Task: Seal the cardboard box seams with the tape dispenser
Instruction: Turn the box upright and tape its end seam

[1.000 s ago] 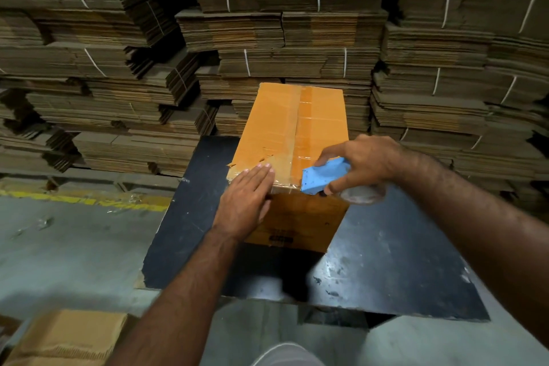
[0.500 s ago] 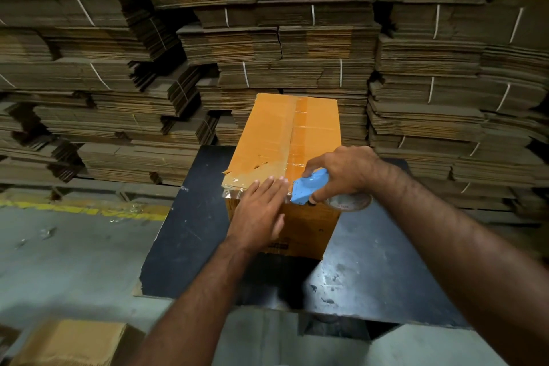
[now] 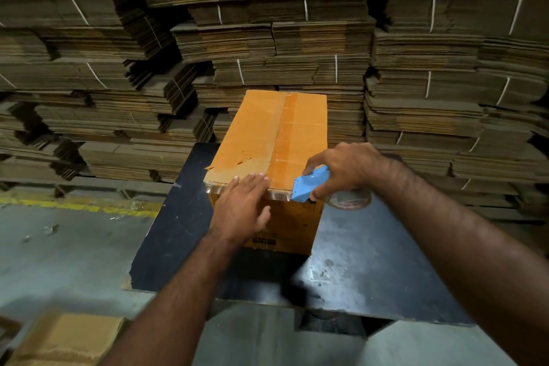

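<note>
Head view: the left hand [image 3: 242, 211] lies flat, fingers straight, pressing clear tape over the near top edge of the cardboard box [image 3: 269, 140], while the right hand [image 3: 341, 168] grips the blue plastic tape dispenser [image 3: 309, 184] at the same edge, its roll [image 3: 350, 200] hanging just off the box's right corner. If the dispenser is pulled away before the blade bites, the glossy film could stretch, wrinkle or peel off the matte orange-brown board, whose left flap already shows torn facing. The rectangular box stands on a scuffed dark table [image 3: 371, 276] before banded stacks of flattened corrugated cartons [image 3: 416, 68].
</note>
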Tool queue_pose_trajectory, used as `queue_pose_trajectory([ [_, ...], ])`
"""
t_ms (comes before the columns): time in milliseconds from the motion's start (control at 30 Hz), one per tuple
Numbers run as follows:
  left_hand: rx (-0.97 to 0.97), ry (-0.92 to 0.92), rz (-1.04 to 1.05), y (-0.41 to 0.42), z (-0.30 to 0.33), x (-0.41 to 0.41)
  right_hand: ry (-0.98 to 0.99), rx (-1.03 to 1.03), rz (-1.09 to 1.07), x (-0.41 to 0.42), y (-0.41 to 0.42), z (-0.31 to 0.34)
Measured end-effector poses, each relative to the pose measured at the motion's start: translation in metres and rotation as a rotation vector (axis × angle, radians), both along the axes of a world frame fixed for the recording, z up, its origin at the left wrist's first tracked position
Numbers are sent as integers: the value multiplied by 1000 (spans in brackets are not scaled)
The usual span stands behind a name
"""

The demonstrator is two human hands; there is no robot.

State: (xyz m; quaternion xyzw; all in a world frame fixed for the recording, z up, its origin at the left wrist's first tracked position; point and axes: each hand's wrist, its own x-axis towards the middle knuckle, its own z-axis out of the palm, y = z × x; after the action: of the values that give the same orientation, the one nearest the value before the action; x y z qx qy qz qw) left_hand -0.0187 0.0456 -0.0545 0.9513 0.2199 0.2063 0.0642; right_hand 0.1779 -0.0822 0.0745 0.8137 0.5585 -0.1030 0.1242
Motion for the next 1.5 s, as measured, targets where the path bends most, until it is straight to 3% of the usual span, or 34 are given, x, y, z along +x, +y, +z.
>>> queue_pose_trajectory([
  [167, -56, -22, -114, -23, -4, 22, -2, 6, 1, 3, -1, -2],
  [500, -76, -43, -54, -25, -9, 23, 129, 86, 4, 48, -44, -20],
  [700, -101, -75, -27, -40, -3, 31, 53, 64, 1, 47, -53, -22],
  [867, -178, -15, -142, -66, 4, 54, 45, 63, -9, 43, -57, -18],
  [1100, -72, 33, -132, -57, -7, 45, 115, 145, 1, 54, -75, -27],
  [1500, -100, 63, -128, -62, 0, 44, 189, 245, -102, 66, -106, -67],
])
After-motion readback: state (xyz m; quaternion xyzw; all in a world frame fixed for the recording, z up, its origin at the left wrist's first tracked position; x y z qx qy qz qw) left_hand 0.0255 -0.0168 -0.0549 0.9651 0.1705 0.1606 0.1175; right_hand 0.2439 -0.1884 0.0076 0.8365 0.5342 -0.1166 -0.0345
